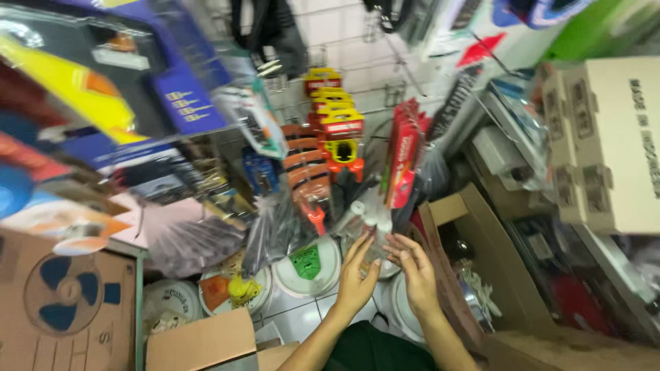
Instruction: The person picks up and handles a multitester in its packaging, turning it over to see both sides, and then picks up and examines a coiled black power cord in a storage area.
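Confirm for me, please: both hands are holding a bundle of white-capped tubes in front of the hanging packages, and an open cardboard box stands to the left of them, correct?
Not quite: the open cardboard box stands to the right of the hands, as the head view shows. The left hand and right hand do hold the white-capped tubes before the hanging packages.
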